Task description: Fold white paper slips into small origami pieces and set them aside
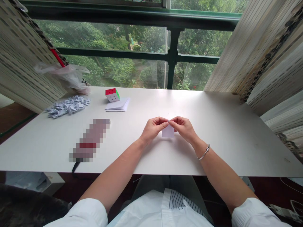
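A small white square of paper (168, 131) is held up by its top edge just above the white table, in front of me. My left hand (155, 126) pinches the upper left of it between thumb and fingers. From the other side my right hand (183, 126) pinches the upper right, and the fingertips of both hands meet at the top. My fingers hide that top edge, so I cannot tell whether it is folded. A silver bracelet (207, 148) circles my right wrist.
On the white table (224, 135), a puzzle cube (112, 95) rests on a stack of white paper (120, 105). Farther left lies a pile of folded paper pieces (68, 106), with a plastic bag (68, 77) behind it. A blurred-out object (91, 140) lies nearer me. Curtains flank the window.
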Demonstrator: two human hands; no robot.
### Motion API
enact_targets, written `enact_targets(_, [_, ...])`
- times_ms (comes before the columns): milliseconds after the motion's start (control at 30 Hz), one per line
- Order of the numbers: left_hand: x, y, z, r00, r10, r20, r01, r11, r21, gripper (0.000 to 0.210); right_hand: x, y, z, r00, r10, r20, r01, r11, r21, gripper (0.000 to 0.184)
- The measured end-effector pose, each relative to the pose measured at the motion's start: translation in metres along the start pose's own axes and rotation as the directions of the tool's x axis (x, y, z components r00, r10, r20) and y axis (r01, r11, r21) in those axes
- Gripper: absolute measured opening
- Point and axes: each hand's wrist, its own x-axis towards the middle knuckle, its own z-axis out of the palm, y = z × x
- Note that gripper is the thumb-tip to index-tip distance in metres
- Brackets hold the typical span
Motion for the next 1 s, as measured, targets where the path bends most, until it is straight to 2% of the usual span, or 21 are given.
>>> enact_targets(200, [-0.001, 0.001, 0.002, 1.0, -0.011, 0.019, 0.012, 1.0, -0.016, 0.027, 0.002, 0.003, -0.003, 1.0, -0.007, 0.02, 0.008, 0.999, -0.035, 0.038])
enact_targets(367, [-0.001, 0.004, 0.001, 0.997, -0.07, 0.037, 0.069, 0.997, 0.029, 0.026, 0.001, 0.002, -0.004, 0.998, -0.047, 0.041, 0.055, 0.974, -0.22, 0.036])
enact_targets(733, [0.0, 0.002, 0.001, 0.999, -0.041, -0.01, 0.041, 0.998, 0.041, 0.023, -0.002, -0.006, -0.003, 0.98, 0.098, 0.173, -0.054, 0.969, -0.242, 0.033])
enact_targets(1000, [-0.001, 0.012, 0.0, 0.988, -0.14, 0.062, 0.134, 0.986, 0.095, 0.016, -0.002, -0.011, -0.007, 0.976, 0.034, 0.217, 0.055, 0.919, -0.392, 0.023])
